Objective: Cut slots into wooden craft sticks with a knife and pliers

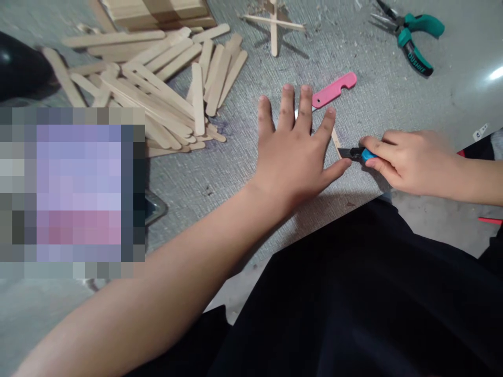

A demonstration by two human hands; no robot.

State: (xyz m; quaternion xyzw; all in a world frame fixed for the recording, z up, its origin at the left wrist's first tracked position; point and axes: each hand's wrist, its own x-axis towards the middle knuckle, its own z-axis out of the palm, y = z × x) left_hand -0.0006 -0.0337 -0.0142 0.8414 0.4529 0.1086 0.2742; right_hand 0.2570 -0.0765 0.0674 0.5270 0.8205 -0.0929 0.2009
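Note:
My left hand [293, 141] lies spread on the grey table, its thumb and forefinger beside a thin wooden stick [336, 142]. Part of that stick is hidden by the hand. A blue-handled utility knife [367, 154] is gripped in my right hand [411, 159]. Its dark blade meets the stick near my left thumb tip. Just beyond my left fingertips lies a pink-handled folding knife [334, 90], part of its blade showing between the fingers.
Loose popsicle sticks [157, 94] are heaped at the left, below a stacked bundle of sticks [157, 13]. Crossed sticks [274, 29] stand at the top. Green-handled pliers [412, 39] lie at upper right. A blurred-out block covers the left side; the table edge [334, 217] runs near my lap.

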